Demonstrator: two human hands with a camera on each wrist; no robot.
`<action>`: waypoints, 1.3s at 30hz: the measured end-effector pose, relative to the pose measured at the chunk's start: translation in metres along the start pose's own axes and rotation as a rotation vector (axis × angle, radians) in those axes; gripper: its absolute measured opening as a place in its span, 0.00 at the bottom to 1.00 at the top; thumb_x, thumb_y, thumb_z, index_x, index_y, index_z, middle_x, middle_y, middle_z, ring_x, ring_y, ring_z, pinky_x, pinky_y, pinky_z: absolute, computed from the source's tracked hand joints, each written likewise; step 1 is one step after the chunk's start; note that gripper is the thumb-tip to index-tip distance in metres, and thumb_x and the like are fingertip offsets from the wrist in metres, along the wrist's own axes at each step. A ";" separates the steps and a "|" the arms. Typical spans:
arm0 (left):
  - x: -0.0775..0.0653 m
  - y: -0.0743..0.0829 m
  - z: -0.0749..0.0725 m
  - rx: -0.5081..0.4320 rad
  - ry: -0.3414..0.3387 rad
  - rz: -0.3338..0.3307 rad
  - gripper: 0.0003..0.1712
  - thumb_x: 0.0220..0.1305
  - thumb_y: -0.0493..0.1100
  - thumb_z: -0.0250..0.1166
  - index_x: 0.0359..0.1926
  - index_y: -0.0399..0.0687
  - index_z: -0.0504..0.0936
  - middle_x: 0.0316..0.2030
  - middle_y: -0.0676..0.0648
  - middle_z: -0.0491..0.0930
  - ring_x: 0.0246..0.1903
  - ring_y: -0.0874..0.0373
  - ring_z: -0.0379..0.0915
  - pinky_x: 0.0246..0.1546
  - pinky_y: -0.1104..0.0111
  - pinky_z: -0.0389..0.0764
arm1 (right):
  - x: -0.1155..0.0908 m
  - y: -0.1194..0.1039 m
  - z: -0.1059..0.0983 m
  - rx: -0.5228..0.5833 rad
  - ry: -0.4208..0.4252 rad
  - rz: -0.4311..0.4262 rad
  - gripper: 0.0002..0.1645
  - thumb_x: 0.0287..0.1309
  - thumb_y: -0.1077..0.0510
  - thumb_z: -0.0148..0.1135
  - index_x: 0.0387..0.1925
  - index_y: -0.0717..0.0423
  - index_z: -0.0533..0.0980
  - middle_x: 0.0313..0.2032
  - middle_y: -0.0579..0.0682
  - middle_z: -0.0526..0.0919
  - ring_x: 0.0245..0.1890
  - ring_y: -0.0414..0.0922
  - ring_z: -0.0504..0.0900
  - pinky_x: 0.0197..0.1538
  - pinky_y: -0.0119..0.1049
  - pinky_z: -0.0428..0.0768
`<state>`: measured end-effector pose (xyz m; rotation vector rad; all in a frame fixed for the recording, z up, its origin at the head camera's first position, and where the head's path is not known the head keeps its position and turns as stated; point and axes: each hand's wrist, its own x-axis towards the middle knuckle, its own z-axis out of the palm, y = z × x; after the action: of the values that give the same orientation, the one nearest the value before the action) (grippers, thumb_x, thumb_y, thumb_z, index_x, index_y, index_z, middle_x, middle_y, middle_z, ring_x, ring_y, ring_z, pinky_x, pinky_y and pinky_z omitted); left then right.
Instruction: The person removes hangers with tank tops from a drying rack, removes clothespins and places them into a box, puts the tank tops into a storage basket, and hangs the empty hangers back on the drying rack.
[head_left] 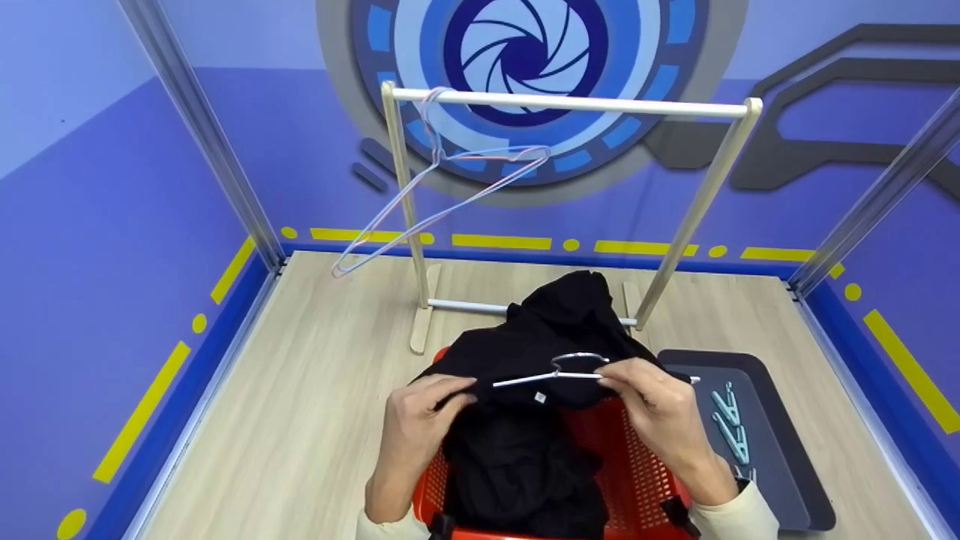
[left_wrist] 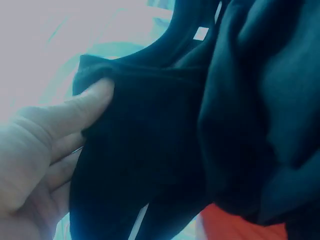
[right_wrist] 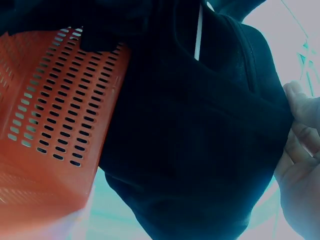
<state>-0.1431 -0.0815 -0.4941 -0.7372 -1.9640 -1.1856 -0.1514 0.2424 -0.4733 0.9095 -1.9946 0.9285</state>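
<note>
A black garment (head_left: 480, 352) with a small white neck label (head_left: 540, 397) lies draped over the red basket (head_left: 649, 457). White lengths of a hanger (head_left: 517, 381) show at its neck opening, with the metal hook above; the cloth hides much of the rest. My left hand (head_left: 420, 412) pinches the garment's left shoulder between thumb and fingers, as the left wrist view shows. On the other side my right hand (head_left: 660, 405) pinches the cloth (right_wrist: 200, 135) at its edge, close to the hanger's right arm. More black cloth (head_left: 517, 472) is bunched inside the basket.
Behind the basket stands a wooden rack (head_left: 570, 101), with pink and blue wire hangers (head_left: 442, 217) on its left end. To the right, a dark grey tray (head_left: 787, 457) holds several teal clothes pegs (head_left: 731, 435). Printed blue walls (head_left: 90, 247) enclose the wooden tabletop (head_left: 277, 390).
</note>
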 end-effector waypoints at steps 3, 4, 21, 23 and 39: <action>-0.001 0.000 0.002 -0.011 0.000 -0.005 0.16 0.50 0.28 0.83 0.39 0.46 0.94 0.35 0.53 0.90 0.33 0.59 0.88 0.37 0.70 0.87 | -0.001 -0.001 0.000 0.004 -0.002 0.020 0.25 0.42 0.82 0.76 0.40 0.56 0.87 0.37 0.48 0.89 0.36 0.45 0.89 0.52 0.23 0.81; -0.002 0.000 0.002 -0.020 -0.001 -0.006 0.16 0.50 0.28 0.82 0.39 0.46 0.94 0.34 0.53 0.90 0.32 0.59 0.88 0.36 0.70 0.86 | -0.002 -0.001 0.000 0.004 -0.002 0.025 0.26 0.42 0.82 0.76 0.40 0.56 0.87 0.37 0.48 0.89 0.36 0.45 0.89 0.52 0.23 0.81; -0.004 -0.006 -0.008 -0.121 0.001 -0.020 0.17 0.54 0.21 0.76 0.42 0.41 0.93 0.34 0.51 0.91 0.32 0.56 0.89 0.36 0.72 0.86 | -0.009 0.010 -0.019 -0.074 0.055 0.096 0.20 0.44 0.80 0.75 0.37 0.58 0.88 0.34 0.49 0.90 0.33 0.45 0.88 0.47 0.20 0.79; -0.005 -0.007 -0.010 -0.122 0.004 -0.021 0.17 0.54 0.20 0.76 0.42 0.41 0.93 0.34 0.51 0.91 0.31 0.56 0.89 0.36 0.72 0.86 | -0.010 0.012 -0.023 -0.079 0.052 0.111 0.20 0.44 0.81 0.75 0.36 0.58 0.88 0.34 0.49 0.90 0.34 0.45 0.88 0.48 0.20 0.79; -0.006 -0.009 -0.014 -0.060 0.044 -0.054 0.15 0.54 0.24 0.78 0.39 0.44 0.94 0.32 0.52 0.91 0.31 0.57 0.89 0.36 0.73 0.86 | -0.015 0.029 -0.042 -0.163 0.106 0.156 0.21 0.40 0.85 0.74 0.35 0.63 0.88 0.36 0.55 0.91 0.37 0.41 0.89 0.49 0.17 0.78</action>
<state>-0.1426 -0.0985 -0.4994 -0.6868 -1.9301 -1.2876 -0.1546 0.2948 -0.4748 0.6093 -2.0378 0.8653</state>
